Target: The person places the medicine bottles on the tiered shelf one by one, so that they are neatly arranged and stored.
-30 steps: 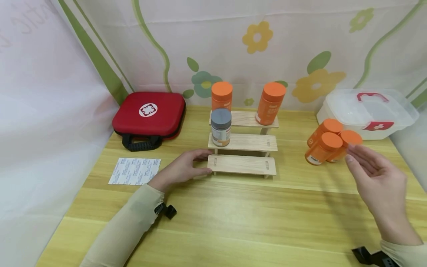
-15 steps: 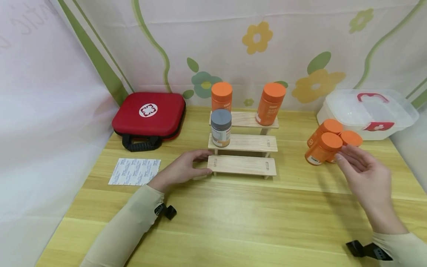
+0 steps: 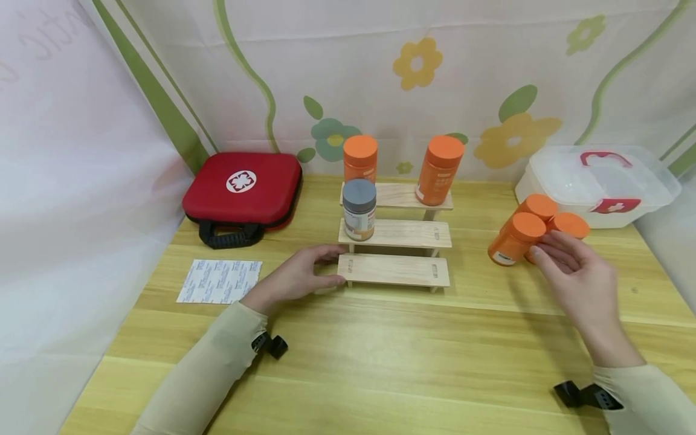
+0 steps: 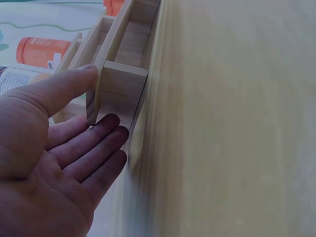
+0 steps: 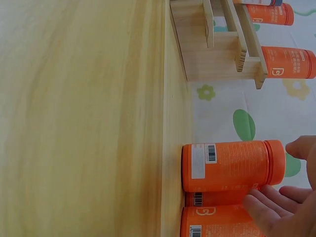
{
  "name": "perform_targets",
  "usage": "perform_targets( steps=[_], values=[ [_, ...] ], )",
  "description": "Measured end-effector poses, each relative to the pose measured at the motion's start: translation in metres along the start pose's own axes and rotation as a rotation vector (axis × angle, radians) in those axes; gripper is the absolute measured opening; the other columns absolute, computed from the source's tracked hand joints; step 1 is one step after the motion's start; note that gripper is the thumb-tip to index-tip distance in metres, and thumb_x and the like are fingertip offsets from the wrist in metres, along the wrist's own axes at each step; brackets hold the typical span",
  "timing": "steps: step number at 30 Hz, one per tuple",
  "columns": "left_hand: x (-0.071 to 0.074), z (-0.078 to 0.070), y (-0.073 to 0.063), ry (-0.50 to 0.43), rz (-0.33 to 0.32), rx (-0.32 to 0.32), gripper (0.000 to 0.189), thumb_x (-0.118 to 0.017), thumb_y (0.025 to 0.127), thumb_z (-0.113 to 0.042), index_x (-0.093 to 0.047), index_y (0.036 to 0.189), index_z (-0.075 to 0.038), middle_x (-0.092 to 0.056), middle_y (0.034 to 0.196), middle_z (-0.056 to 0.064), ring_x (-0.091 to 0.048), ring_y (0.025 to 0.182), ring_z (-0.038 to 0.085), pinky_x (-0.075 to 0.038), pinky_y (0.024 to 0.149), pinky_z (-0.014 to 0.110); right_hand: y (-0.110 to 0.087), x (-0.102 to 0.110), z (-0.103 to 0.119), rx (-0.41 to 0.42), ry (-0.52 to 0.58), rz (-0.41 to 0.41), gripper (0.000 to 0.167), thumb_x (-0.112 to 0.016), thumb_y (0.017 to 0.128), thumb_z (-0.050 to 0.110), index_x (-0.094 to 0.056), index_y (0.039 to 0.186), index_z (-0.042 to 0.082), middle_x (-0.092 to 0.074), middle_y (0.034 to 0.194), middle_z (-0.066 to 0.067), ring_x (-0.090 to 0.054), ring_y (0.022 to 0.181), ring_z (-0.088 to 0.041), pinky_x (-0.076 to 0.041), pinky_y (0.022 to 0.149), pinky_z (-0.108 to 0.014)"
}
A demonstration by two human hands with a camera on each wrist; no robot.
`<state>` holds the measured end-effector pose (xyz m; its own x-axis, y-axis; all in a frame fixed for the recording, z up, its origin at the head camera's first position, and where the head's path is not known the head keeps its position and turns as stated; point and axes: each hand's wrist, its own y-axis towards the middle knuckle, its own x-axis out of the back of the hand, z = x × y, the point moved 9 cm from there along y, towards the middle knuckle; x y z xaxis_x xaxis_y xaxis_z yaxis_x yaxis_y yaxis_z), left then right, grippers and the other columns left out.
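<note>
In the head view my left hand (image 3: 296, 273) rests at the left end of a three-step wooden rack (image 3: 391, 269). Its thumb touches the lowest step's edge, and the other fingers lie nearly straight beside the end panel (image 4: 118, 91). My right hand (image 3: 579, 284) is at a cluster of three orange-capped bottles. Its fingers (image 5: 269, 205) touch the side of the nearest orange bottle (image 5: 232, 165) near the cap, with the thumb beyond the cap's edge. Behind stand a second orange bottle (image 3: 538, 206) and a third orange bottle (image 3: 568, 226), partly hidden by the hand.
Two orange bottles, left (image 3: 360, 158) and right (image 3: 439, 172), stand on the rack's top step. A grey-capped jar (image 3: 359, 211) occupies the middle step. Around them are a red first-aid case (image 3: 241, 187), a white printed sheet (image 3: 219, 281) and a clear-lidded box (image 3: 598, 184).
My right hand has moved left to the bottle cluster. The nearest orange bottle has shifted slightly left, away from the others. My left hand stays at the rack.
</note>
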<state>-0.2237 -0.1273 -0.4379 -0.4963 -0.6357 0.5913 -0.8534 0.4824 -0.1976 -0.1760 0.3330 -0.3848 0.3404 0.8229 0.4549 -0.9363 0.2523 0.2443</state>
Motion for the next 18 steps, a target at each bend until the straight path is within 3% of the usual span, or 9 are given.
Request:
perform_targets(
  steps=[5, 8, 12, 18],
  values=[
    [0.0, 0.0, 0.0, 0.002, 0.001, 0.006, 0.063, -0.084, 0.097, -0.029, -0.06, 0.153, -0.016, -0.063, 0.153, 0.004, -0.059, 0.143, 0.026, -0.043, 0.126, 0.051, 0.002, -0.006, 0.003, 0.02, -0.047, 0.01, 0.056, -0.075, 0.102, 0.011, -0.056, 0.151, -0.009, -0.067, 0.121, 0.027, -0.062, 0.101, 0.023, -0.049, 0.086, 0.002],
    [0.0, 0.0, -0.001, -0.003, 0.0, 0.007, 0.063, -0.084, 0.097, -0.029, -0.059, 0.153, -0.016, -0.063, 0.153, 0.004, -0.059, 0.143, 0.026, -0.043, 0.126, 0.051, 0.005, -0.011, 0.002, 0.018, -0.093, 0.023, 0.058, -0.075, 0.103, 0.016, -0.055, 0.153, -0.005, -0.072, 0.137, 0.0, -0.06, 0.103, 0.024, -0.048, 0.087, 0.002],
    [0.0, 0.0, -0.001, -0.011, -0.004, 0.005, 0.063, -0.084, 0.096, -0.029, -0.06, 0.153, -0.017, -0.063, 0.153, 0.004, -0.059, 0.143, 0.026, -0.043, 0.126, 0.051, 0.009, -0.017, -0.001, -0.013, -0.117, 0.048, 0.063, -0.074, 0.104, 0.022, -0.052, 0.157, -0.002, -0.061, 0.149, -0.032, -0.058, 0.105, 0.022, -0.048, 0.088, 0.003],
    [0.0, 0.0, -0.002, -0.017, -0.004, 0.004, 0.063, -0.084, 0.096, -0.029, -0.06, 0.153, -0.016, -0.064, 0.152, 0.003, -0.059, 0.143, 0.026, -0.043, 0.126, 0.051, 0.013, -0.023, -0.001, -0.037, -0.139, 0.063, 0.065, -0.072, 0.105, 0.029, -0.05, 0.158, -0.003, -0.061, 0.147, -0.036, -0.055, 0.104, 0.021, -0.046, 0.086, 0.004]
  ],
)
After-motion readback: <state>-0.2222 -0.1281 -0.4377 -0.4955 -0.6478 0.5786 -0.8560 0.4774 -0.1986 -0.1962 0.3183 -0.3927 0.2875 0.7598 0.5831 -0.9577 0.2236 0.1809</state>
